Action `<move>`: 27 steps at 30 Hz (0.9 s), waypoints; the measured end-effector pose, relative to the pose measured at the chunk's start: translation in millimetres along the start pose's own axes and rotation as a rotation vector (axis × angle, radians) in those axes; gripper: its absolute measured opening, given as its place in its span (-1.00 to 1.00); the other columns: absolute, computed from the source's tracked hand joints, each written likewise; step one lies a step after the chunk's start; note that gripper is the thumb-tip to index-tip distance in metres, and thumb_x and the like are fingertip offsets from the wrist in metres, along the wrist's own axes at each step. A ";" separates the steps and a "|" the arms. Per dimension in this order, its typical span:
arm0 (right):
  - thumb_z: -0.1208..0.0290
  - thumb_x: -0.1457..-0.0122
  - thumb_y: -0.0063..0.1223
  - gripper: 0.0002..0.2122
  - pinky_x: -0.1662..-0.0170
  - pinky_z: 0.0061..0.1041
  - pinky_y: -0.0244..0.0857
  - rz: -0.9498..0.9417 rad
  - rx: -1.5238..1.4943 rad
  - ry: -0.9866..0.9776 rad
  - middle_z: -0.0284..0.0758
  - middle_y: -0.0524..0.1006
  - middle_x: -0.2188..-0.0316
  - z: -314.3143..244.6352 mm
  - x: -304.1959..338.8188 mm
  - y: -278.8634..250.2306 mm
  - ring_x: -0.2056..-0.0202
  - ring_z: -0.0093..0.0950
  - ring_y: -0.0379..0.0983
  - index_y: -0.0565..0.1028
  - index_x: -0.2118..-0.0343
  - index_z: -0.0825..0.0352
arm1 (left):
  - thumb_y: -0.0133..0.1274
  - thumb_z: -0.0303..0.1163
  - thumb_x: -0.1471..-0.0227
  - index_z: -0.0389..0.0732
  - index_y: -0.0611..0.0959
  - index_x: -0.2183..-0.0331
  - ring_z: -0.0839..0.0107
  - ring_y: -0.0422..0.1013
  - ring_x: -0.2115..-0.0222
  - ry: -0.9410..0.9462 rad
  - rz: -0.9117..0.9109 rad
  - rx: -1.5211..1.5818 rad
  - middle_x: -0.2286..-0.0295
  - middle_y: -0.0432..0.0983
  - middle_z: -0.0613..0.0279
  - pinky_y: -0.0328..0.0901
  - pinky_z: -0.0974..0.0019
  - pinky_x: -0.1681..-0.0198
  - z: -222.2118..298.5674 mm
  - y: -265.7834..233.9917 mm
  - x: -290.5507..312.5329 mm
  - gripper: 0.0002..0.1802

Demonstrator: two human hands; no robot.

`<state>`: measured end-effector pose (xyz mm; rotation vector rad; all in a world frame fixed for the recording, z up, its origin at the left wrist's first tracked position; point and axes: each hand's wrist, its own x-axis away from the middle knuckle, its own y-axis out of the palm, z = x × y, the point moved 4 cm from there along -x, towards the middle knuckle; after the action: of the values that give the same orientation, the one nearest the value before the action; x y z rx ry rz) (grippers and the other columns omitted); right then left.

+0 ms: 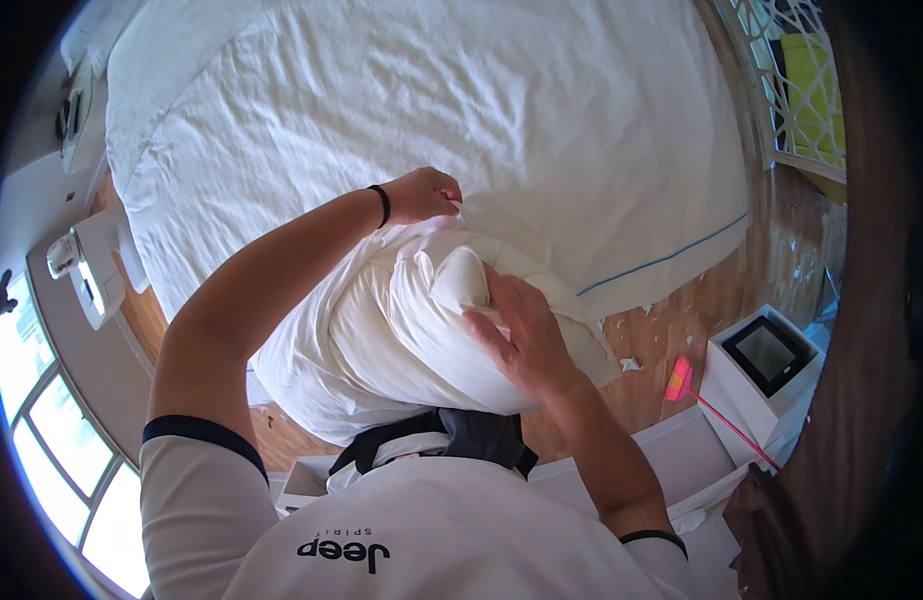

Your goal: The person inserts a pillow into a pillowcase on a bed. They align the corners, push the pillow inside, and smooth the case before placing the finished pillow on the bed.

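Observation:
A bulky off-white duvet is bunched up against my front at the near edge of the bed. Around it lies thinner white fabric, which looks like a duvet cover. My left hand, with a black band at the wrist, is closed in a pinch on the edge of this white fabric, just beyond the bundle. To the right, my right hand grips a puffed corner of the duvet between thumb and fingers. Its fingertips are partly hidden by the folds.
A wide white sheet with a blue line near its right corner covers the bed. On the wooden floor at right lie white scraps and a pink-handled broom. Beside it stands a white cabinet bearing a black-framed tablet-like device.

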<state>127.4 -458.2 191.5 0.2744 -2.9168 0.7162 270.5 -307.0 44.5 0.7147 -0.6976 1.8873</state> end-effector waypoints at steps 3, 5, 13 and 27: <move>0.27 -0.23 0.04 -0.67 0.13 -0.22 0.32 -0.054 -0.122 -0.003 -0.11 0.54 0.30 7.4 -9.3 10.7 0.25 -0.09 0.47 0.48 0.04 0.37 | 0.14 -0.44 0.01 -0.28 0.65 0.26 0.43 0.43 0.27 -0.217 -0.065 0.378 0.31 0.54 0.25 0.32 0.36 0.14 -7.8 -0.9 7.8 -0.78; 0.25 -0.21 0.08 -0.70 0.13 -0.26 0.33 -0.149 -0.115 0.116 -0.13 0.53 0.28 11.0 -18.9 12.1 0.23 -0.13 0.48 0.53 0.11 0.35 | 0.12 -0.42 -0.02 -0.28 0.66 0.27 0.51 0.42 0.29 -0.222 -0.145 0.555 0.34 0.53 0.28 0.32 0.42 0.17 -7.2 -1.1 10.4 -0.80; 0.21 0.02 0.34 -0.61 -0.05 -0.31 0.29 -0.111 0.088 0.203 -0.14 0.47 0.06 43.1 -55.2 -1.8 0.01 -0.19 0.41 0.57 0.18 0.35 | 0.21 -0.16 -0.05 -0.34 0.65 0.24 0.54 0.39 0.33 -0.230 -0.207 0.646 0.35 0.54 0.27 0.30 0.43 0.24 53.0 7.5 48.4 -0.59; 0.21 0.12 0.45 -0.32 -0.09 -0.45 0.27 -1.121 -0.190 0.515 -0.27 0.52 0.03 28.0 -78.7 1.0 0.02 -0.46 0.44 0.41 -0.10 0.33 | 0.24 -0.33 0.10 -0.35 0.57 0.07 0.33 0.45 0.18 0.053 -0.473 0.025 0.22 0.55 0.11 0.32 0.30 0.05 97.6 5.1 98.9 -0.48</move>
<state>201.8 -459.0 153.4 1.2989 -1.8620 0.2403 247.3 -322.5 180.7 0.7663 -0.4242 1.4761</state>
